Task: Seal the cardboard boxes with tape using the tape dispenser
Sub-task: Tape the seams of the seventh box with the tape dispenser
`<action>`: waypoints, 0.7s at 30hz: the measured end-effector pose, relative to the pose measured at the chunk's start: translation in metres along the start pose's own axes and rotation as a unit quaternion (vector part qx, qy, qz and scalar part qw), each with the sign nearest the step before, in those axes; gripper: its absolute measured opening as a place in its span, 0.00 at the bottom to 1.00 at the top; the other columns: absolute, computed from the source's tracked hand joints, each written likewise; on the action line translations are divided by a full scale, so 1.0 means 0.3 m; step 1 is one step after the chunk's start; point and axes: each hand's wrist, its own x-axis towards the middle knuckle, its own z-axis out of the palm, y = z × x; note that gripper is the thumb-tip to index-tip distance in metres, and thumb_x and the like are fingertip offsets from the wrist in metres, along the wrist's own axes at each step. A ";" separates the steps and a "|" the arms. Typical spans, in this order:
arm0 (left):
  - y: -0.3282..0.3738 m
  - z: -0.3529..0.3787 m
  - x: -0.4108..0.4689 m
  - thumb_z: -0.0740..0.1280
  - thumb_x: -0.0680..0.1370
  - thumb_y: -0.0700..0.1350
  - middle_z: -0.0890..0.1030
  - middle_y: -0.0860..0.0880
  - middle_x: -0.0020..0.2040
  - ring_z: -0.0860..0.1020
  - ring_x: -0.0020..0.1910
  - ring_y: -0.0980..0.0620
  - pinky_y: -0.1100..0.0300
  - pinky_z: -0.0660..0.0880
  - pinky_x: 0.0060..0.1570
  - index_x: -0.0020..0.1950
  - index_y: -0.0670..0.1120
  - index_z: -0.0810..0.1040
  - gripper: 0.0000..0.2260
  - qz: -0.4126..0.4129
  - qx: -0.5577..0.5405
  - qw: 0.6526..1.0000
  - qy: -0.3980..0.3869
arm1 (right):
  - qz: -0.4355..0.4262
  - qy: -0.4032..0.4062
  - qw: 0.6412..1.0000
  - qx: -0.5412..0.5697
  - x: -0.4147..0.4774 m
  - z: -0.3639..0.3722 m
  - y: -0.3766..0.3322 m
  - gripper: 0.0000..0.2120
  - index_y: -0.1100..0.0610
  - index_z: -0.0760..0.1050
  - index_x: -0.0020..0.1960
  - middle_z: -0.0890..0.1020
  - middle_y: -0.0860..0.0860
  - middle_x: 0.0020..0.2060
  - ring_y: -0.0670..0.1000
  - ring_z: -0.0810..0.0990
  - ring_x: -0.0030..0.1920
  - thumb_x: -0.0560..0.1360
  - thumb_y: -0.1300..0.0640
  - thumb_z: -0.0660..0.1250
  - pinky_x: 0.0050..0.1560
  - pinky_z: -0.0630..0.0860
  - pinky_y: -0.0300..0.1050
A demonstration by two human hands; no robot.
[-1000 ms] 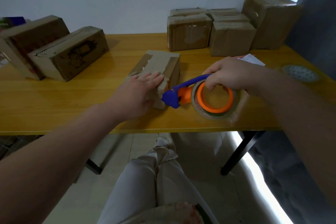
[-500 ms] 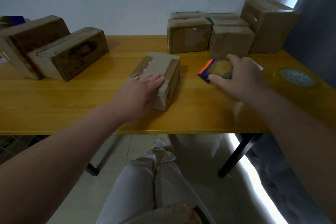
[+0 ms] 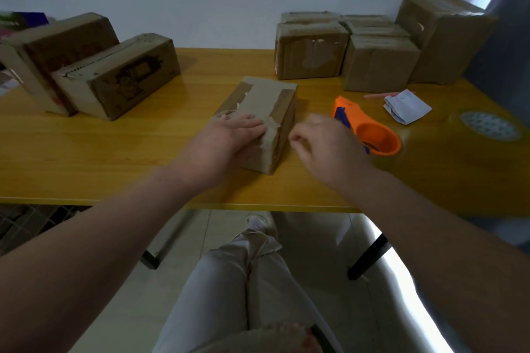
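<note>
The left hand (image 3: 229, 140) lies flat on the small box (image 3: 275, 100), with its fingers (image 3: 249, 126) straight and close together, pressing the tape down. The right hand (image 3: 324, 149) is just beside the box. Its fingers are curled and blurry, so I cannot tell if they pinch anything. The tape dispenser (image 3: 370, 131) lies on the bench (image 3: 114, 157) near that hand, and nobody holds it. This box looks almost done. The far right boxes (image 3: 312, 51) look taped. The left boxes (image 3: 114, 74) may be next.
</note>
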 end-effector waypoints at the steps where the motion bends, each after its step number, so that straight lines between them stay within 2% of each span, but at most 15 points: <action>1: -0.003 0.003 -0.002 0.64 0.79 0.41 0.72 0.46 0.69 0.66 0.71 0.47 0.44 0.62 0.70 0.69 0.44 0.72 0.18 0.001 0.001 1.000 0.001 | -0.014 -0.009 1.000 0.002 0.015 0.001 -0.019 0.07 0.55 0.79 0.50 0.76 0.51 0.46 0.51 0.74 0.48 0.78 0.55 0.63 0.41 0.68 0.42; 5: -0.017 0.011 -0.003 0.61 0.80 0.43 0.71 0.47 0.70 0.68 0.70 0.49 0.44 0.60 0.71 0.69 0.45 0.72 0.17 0.008 0.004 1.000 0.002 | -0.038 -0.083 0.996 -0.004 0.066 -0.017 -0.032 0.09 0.54 0.79 0.54 0.76 0.50 0.50 0.50 0.74 0.50 0.79 0.52 0.62 0.47 0.73 0.46; 7: -0.019 0.013 0.001 0.61 0.81 0.44 0.71 0.47 0.70 0.67 0.70 0.49 0.45 0.59 0.71 0.69 0.45 0.71 0.17 0.007 0.001 1.000 0.002 | -0.048 -0.134 0.990 -0.013 0.084 -0.027 -0.026 0.11 0.54 0.79 0.55 0.76 0.51 0.51 0.51 0.74 0.52 0.79 0.52 0.62 0.51 0.72 0.47; 9: -0.020 0.013 0.005 0.60 0.81 0.44 0.71 0.47 0.70 0.67 0.71 0.50 0.47 0.58 0.72 0.70 0.46 0.71 0.17 0.004 -0.002 1.000 -0.002 | -0.054 -0.151 0.987 -0.017 0.091 -0.024 -0.021 0.11 0.55 0.79 0.55 0.76 0.51 0.51 0.51 0.74 0.52 0.78 0.50 0.63 0.51 0.71 0.47; 12: -0.023 0.013 0.005 0.61 0.81 0.44 0.71 0.46 0.69 0.68 0.70 0.49 0.47 0.60 0.71 0.69 0.45 0.72 0.16 0.016 0.003 1.000 0.002 | -0.058 -0.095 0.994 0.019 0.084 -0.015 -0.013 0.10 0.54 0.77 0.50 0.75 0.50 0.47 0.50 0.74 0.49 0.73 0.48 0.70 0.47 0.72 0.47; 14: -0.024 0.014 0.002 0.63 0.80 0.42 0.74 0.44 0.67 0.71 0.68 0.46 0.44 0.63 0.69 0.66 0.44 0.75 0.15 0.033 0.003 0.999 0.017 | -0.054 -0.048 0.995 0.072 0.078 -0.008 -0.010 0.12 0.53 0.75 0.48 0.74 0.48 0.45 0.48 0.74 0.46 0.70 0.50 0.74 0.45 0.73 0.47; 18: -0.029 0.021 -0.006 0.68 0.76 0.40 0.81 0.41 0.58 0.79 0.58 0.43 0.40 0.74 0.58 0.58 0.40 0.81 0.11 0.075 -0.004 0.995 0.069 | -0.049 -0.031 0.989 0.136 0.080 0.017 -0.013 0.15 0.55 0.77 0.51 0.75 0.49 0.48 0.48 0.75 0.47 0.67 0.55 0.76 0.44 0.77 0.49; 21: -0.026 0.031 -0.008 0.66 0.76 0.43 0.82 0.42 0.55 0.80 0.56 0.43 0.38 0.74 0.56 0.55 0.40 0.82 0.11 0.069 -0.012 0.993 0.092 | -0.044 -0.008 0.986 0.161 0.079 0.036 -0.011 0.13 0.57 0.79 0.49 0.76 0.50 0.48 0.48 0.76 0.48 0.66 0.57 0.77 0.44 0.78 0.50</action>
